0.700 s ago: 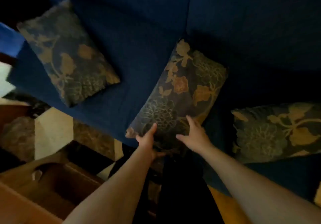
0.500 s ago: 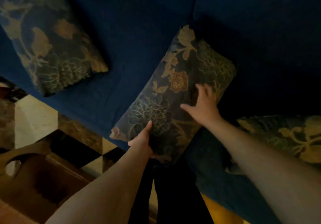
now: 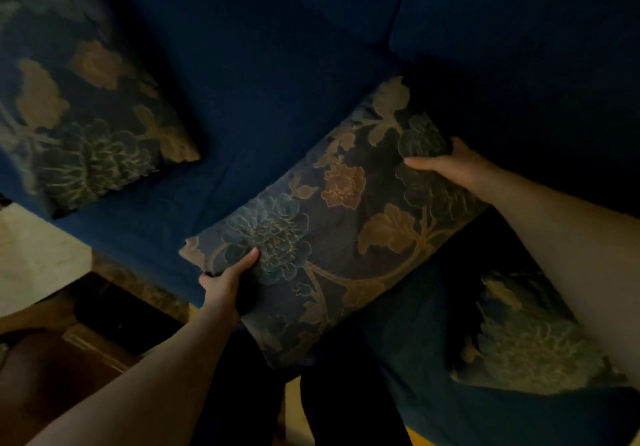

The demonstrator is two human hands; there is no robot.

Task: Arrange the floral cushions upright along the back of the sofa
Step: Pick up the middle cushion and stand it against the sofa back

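A dark floral cushion lies slanted across the middle of the blue sofa seat. My left hand grips its near lower-left edge, thumb on top. My right hand clasps its far upper-right edge. A second floral cushion lies flat on the seat at the left. A third floral cushion lies at the lower right, partly behind my right forearm. The sofa back cushions are dark at the top.
Pale and dark floor tiles show at the left below the sofa's front edge. A brown wooden piece of furniture stands at the lower left. My dark-clad legs are at the bottom middle.
My right hand slid from the cushion's near edge up to its far right edge. The view moved closer, and the middle cushion now fills more of the frame.
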